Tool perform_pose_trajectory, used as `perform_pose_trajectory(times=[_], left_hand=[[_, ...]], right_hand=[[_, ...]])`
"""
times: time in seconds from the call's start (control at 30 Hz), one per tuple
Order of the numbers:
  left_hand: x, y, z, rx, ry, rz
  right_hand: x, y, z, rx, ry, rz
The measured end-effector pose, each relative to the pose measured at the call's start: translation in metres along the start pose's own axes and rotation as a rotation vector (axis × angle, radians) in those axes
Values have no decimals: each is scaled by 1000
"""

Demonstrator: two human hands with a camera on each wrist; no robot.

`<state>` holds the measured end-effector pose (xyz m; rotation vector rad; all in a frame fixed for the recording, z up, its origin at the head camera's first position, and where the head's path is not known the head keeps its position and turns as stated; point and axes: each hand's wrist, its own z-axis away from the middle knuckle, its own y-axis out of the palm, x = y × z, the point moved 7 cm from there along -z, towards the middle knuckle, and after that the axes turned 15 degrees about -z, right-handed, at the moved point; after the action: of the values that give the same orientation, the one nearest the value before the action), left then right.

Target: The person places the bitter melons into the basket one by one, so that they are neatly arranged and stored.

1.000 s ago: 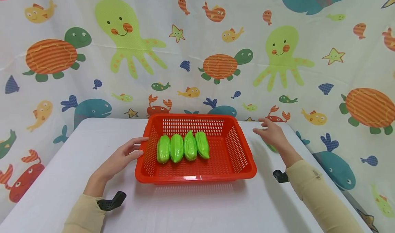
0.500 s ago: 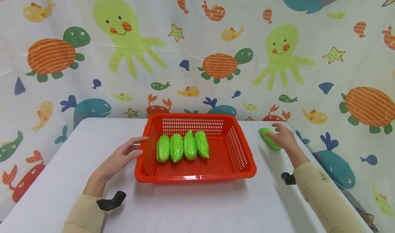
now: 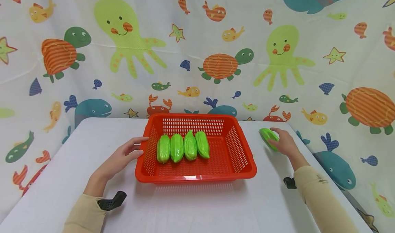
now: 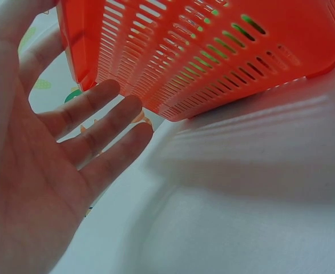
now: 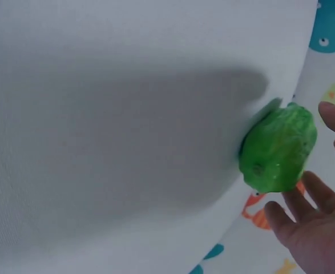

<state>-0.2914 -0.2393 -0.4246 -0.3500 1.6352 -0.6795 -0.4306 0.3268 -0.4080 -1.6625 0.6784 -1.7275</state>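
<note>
A red plastic basket (image 3: 191,178) with slotted walls stands mid-table. Inside it, on the left, several glossy bright green ridged fruits (image 3: 177,147) lie side by side. My left hand (image 3: 123,154) is at the basket's left rim, its fingers relaxed; the left wrist view shows them extended beside the slotted wall (image 4: 201,63). One more green ridged fruit (image 3: 268,137) lies near the table's back right corner. Over its right side is my right hand (image 3: 285,142). In the right wrist view, thumb and fingers are spread around that fruit (image 5: 278,148), with a gap on the thumb side.
The white table (image 3: 197,209) runs up to a hanging curtain (image 3: 191,54) printed with sea animals. Black wrist cameras are strapped at the left (image 3: 111,201) and right (image 3: 290,182) cuffs. The basket's right side stands between my right hand and the other fruits.
My right hand has moved off the lone fruit toward the right, then come slightly down and back beside it. The left hand and basket have stayed in place.
</note>
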Motion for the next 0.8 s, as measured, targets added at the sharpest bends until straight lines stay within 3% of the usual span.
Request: perform_pose_trajectory(times=[0.8], left_hand=[[1, 0, -1, 4, -5, -3]], right_hand=[[-5, 11, -3, 71, 25, 89]])
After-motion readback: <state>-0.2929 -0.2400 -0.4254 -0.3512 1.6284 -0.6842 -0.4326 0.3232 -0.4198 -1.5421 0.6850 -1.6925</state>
